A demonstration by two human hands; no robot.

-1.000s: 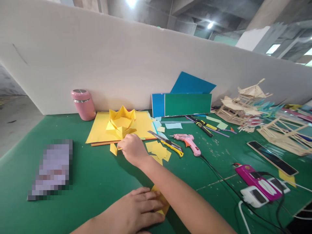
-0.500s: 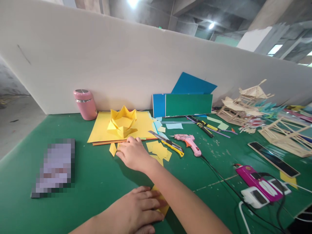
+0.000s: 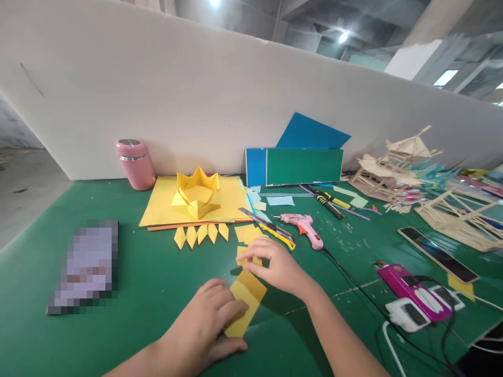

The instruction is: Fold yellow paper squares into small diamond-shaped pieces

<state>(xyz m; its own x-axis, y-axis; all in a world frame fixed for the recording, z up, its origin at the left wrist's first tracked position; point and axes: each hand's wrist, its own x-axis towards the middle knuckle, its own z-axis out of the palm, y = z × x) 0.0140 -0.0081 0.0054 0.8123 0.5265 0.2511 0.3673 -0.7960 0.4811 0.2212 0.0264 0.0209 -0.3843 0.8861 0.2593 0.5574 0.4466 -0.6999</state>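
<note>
My left hand [image 3: 214, 319] lies at the left side of a folded-looking yellow paper piece [image 3: 248, 301], fingertips over its edge and thumb stretched apart, holding nothing. Just above that piece, my right hand [image 3: 273, 264] hovers with its fingers loosely bent and apart, partly covering small yellow paper scraps [image 3: 245, 234]. Several small yellow paper diamonds [image 3: 202, 234] form a row along the front of a stack of coloured paper [image 3: 233, 201]. On the stack stands a yellow folded paper crown shape [image 3: 196, 193] with pointed tips.
A yellow utility knife [image 3: 271, 229] and a pink glue gun [image 3: 304, 228] with a black cord lie to the right. Farther right are a phone [image 3: 438, 255], a magenta power strip [image 3: 412, 293] and wooden stick models [image 3: 389, 178]. A pink flask [image 3: 137, 166] stands back left.
My right hand has moved from the paper stack's front edge back to the right and nearer me, uncovering the diamond row. My left hand has shifted slightly left, showing more of the yellow piece.
</note>
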